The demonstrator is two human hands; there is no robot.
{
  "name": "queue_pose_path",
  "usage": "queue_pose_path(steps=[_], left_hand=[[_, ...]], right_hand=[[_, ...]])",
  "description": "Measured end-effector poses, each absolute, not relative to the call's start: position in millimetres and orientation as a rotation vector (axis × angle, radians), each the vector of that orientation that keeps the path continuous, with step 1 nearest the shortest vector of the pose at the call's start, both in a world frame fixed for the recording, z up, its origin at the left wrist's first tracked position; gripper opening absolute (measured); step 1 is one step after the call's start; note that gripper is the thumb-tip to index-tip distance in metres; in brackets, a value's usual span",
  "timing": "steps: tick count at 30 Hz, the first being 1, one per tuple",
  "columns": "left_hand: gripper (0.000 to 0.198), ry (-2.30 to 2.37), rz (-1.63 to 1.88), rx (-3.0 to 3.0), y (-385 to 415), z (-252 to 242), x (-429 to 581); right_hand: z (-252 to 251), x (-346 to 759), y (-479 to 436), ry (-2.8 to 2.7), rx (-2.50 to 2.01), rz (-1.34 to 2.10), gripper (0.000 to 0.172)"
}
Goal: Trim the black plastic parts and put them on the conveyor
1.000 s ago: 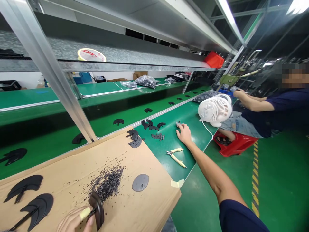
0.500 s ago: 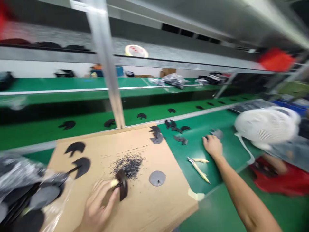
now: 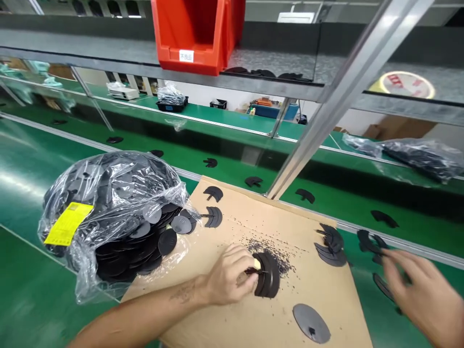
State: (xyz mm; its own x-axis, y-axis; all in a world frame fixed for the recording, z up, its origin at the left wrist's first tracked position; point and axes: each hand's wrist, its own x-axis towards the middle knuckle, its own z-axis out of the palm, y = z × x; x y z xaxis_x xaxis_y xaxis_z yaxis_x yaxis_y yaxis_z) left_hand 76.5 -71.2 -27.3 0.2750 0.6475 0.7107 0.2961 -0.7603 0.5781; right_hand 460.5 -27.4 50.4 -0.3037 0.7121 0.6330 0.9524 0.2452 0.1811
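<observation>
My left hand point(image 3: 234, 275) pinches the stem of a dark fan-shaped plastic part point(image 3: 268, 274), holding it over the cardboard sheet point(image 3: 203, 319). Something pale yellow covers one fingertip. Black crumbs point(image 3: 281, 253) lie scattered just beyond the part. To the right, my right hand point(image 3: 424, 295) reaches over several black curved pieces point(image 3: 369, 241), its index finger and thumb apart; a fingertip meets the end of one piece, though whether it grips it is unclear. A grey oval disc point(image 3: 311, 323) rests near the cardboard's front right, and stacked fan-shaped parts point(image 3: 330, 245) sit at its right edge.
A clear plastic bag point(image 3: 119, 181) spills dark discs point(image 3: 134, 256) at the left. Two fan parts point(image 3: 213, 217) lie at the cardboard's back left. A metal post point(image 3: 326, 121) rises behind. On the shelf are a red bin point(image 3: 195, 38) and a tape roll point(image 3: 408, 85). More parts dot the green strip point(image 3: 232, 169).
The view has swung left, bringing the bag and red bin into sight. My right hand has left the grey piece and come to the black curved pieces. My left hand keeps the fan-shaped part.
</observation>
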Motion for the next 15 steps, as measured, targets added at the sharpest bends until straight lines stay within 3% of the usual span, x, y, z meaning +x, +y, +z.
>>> queue_pose_path(steps=[3, 6, 9, 13, 15], left_hand=[[0.007, 0.847, 1.535, 2.234, -68.6, -30.2, 80.1], [0.008, 0.894, 1.577, 2.289, -61.4, -34.3, 77.7], [0.009, 1.0, 1.532, 2.394, -53.0, -38.8, 71.8], [0.008, 1.083, 1.398, 2.547, -46.6, -50.1, 74.8], [0.004, 1.063, 1.326, 2.625, -44.0, -59.1, 83.0]], right_hand=[[54.1, 379.6, 10.0, -2.368, -1.236, -0.645, 0.022], [58.6, 282.5, 60.4, -2.685, -1.019, -0.509, 0.029], [60.6, 191.2, 120.3, -3.001, -1.086, -0.355, 0.029], [52.3, 92.2, 202.2, -3.014, -1.214, -0.315, 0.019], [43.9, 53.1, 235.5, -2.948, -1.324, -0.295, 0.028]])
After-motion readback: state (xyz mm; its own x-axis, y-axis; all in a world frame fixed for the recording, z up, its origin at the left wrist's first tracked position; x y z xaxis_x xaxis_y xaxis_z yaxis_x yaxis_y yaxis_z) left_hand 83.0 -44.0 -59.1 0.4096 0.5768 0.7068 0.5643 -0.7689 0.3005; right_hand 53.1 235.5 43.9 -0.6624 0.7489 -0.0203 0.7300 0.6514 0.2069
